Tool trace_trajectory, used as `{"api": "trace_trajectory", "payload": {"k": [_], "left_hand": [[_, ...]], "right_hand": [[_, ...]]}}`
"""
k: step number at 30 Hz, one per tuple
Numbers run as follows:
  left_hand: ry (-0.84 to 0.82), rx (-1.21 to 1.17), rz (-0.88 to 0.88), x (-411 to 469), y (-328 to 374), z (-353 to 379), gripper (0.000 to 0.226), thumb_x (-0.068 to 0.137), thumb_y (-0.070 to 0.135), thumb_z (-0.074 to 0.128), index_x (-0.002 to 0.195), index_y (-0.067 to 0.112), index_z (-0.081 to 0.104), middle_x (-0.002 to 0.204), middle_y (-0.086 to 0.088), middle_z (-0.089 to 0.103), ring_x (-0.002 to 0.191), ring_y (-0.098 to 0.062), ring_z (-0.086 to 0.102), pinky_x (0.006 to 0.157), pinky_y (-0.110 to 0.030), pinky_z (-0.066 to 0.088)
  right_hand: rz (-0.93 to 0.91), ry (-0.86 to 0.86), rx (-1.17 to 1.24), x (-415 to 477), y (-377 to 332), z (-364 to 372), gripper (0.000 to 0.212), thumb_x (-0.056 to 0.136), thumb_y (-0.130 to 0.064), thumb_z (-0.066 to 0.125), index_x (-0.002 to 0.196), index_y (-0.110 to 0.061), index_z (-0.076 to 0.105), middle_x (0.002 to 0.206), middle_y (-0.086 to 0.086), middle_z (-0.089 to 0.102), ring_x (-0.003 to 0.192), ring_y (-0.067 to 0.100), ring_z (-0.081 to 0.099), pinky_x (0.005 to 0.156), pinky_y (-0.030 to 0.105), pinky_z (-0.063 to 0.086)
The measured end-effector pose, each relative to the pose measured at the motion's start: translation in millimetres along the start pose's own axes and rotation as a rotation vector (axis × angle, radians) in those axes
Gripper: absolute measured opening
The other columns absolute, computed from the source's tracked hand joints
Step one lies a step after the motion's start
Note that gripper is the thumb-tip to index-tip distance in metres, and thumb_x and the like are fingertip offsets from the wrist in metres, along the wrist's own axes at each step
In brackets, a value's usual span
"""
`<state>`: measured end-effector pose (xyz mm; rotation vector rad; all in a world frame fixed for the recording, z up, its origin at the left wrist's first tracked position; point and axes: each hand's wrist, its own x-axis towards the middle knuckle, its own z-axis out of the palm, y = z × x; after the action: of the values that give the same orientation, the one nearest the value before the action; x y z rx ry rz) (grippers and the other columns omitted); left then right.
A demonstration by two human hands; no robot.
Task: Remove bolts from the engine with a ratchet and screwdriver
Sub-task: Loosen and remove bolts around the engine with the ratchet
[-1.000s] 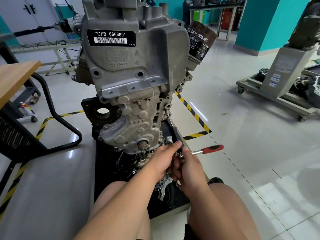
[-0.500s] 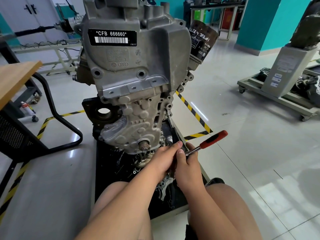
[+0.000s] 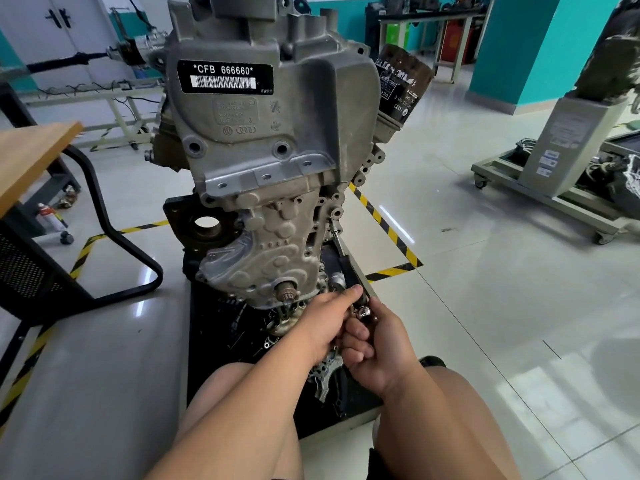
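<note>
Head view. The engine (image 3: 277, 150) stands upright on a black mat (image 3: 214, 341) on the floor.

The screwdriver (image 3: 348, 268) lies close along the engine's right edge. Its long axis runs from the tip, at a bolt (image 3: 333, 223) on the right flange, down and back toward me. The tip points up and away. The ratchet (image 3: 363, 311) head sits at the butt end, over the mat's right edge.

My left hand (image 3: 325, 323) pinches the lower end of the black handle with its fingertips. My right hand (image 3: 377, 348) is curled tight. I judge it wraps the ratchet handle, which is hidden inside the fist.

Risks:
- If the swing tilts the axis, the tip may slip and round the bolt.
- A freed bolt could drop among the loose parts (image 3: 323, 382) on the mat.
</note>
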<state>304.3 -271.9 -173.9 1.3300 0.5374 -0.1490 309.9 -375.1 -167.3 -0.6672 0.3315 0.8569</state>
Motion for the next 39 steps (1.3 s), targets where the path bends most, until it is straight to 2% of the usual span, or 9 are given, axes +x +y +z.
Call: {"api": "trace_trajectory", "payload": {"k": [11,14,17,19,21,25,27,34,39], "left_hand": [[-0.018,0.012,0.0,5,-6,-4,0.032,0.091,0.045,0.062,0.094,0.013,0.061,0.05,-0.008,0.052,0.038,-0.023,0.053,0.037,-0.02,0.04],[0.0,0.01,0.042,8,-7,-5,0.031,0.09,0.043,0.064,0.09,0.013,0.065,0.047,-0.005,0.053,0.036,-0.02,0.051,0.038,-0.019,0.038],[0.018,-0.033,0.066,10,-6,-4,0.026,0.089,0.037,0.066,0.087,0.012,0.07,0.057,0.001,0.065,0.045,-0.012,0.059,0.044,-0.018,0.043],[0.021,-0.046,0.062,11,-5,-4,0.023,0.088,0.037,0.067,0.084,0.015,0.07,0.068,0.0,0.07,0.059,-0.013,0.065,0.054,-0.021,0.048],[0.02,-0.028,0.053,11,-5,-6,0.023,0.087,0.039,0.068,0.083,0.016,0.071,0.074,0.0,0.072,0.067,-0.014,0.067,0.065,-0.026,0.05],[0.005,-0.067,0.042,10,-4,-6,0.027,0.087,0.036,0.069,0.093,0.01,0.068,0.082,-0.005,0.07,0.076,-0.019,0.065,0.079,-0.032,0.049],[0.002,-0.08,0.042,9,-3,-6,0.029,0.087,0.035,0.069,0.098,0.008,0.068,0.088,-0.009,0.069,0.081,-0.022,0.065,0.082,-0.034,0.049],[-0.023,-0.073,0.026,5,-1,-4,0.028,0.089,0.037,0.066,0.071,0.018,0.074,0.066,-0.001,0.07,0.053,-0.013,0.065,0.046,-0.017,0.046],[0.002,0.006,0.017,4,-2,-2,0.03,0.092,0.043,0.061,0.085,0.013,0.062,0.041,0.001,0.047,0.03,-0.015,0.042,0.036,-0.015,0.028]], "right_hand": [[-0.123,0.063,-0.14,6,7,-1,0.04,0.101,-0.041,0.038,0.098,-0.01,0.064,0.049,0.0,0.033,0.033,0.011,0.023,0.035,0.021,0.023],[-0.267,0.172,-0.369,7,11,-2,0.039,0.101,-0.038,0.039,0.096,-0.005,0.06,0.053,0.002,0.041,0.037,0.012,0.034,0.037,0.024,0.032],[-0.474,0.324,-0.715,4,13,-2,0.033,0.1,-0.037,0.043,0.122,-0.016,0.054,0.082,-0.003,0.062,0.063,0.007,0.059,0.05,0.022,0.045],[-0.578,0.344,-0.917,2,16,-2,0.043,0.1,-0.039,0.043,0.141,-0.027,0.038,0.098,-0.017,0.061,0.084,-0.006,0.06,0.068,0.017,0.045],[-0.643,0.343,-1.077,0,18,-2,0.051,0.1,-0.041,0.042,0.147,-0.034,0.025,0.087,-0.031,0.051,0.076,-0.013,0.056,0.07,0.019,0.045],[-0.716,0.397,-1.334,-2,19,2,0.044,0.099,-0.043,0.038,0.14,-0.035,0.024,0.084,-0.019,0.056,0.078,0.011,0.06,0.071,0.034,0.049],[-0.729,0.379,-1.318,-1,20,1,0.041,0.099,-0.042,0.038,0.137,-0.038,0.023,0.083,-0.021,0.056,0.076,0.006,0.058,0.073,0.034,0.05],[-0.581,0.339,-0.846,10,16,-3,0.022,0.102,-0.037,0.039,0.122,-0.03,0.042,0.096,-0.018,0.057,0.081,-0.011,0.054,0.058,0.007,0.041],[-0.299,0.285,-0.489,6,8,2,0.05,0.102,-0.042,0.035,0.067,-0.01,0.051,0.045,0.002,0.043,0.032,0.015,0.04,0.035,0.022,0.033]]}}
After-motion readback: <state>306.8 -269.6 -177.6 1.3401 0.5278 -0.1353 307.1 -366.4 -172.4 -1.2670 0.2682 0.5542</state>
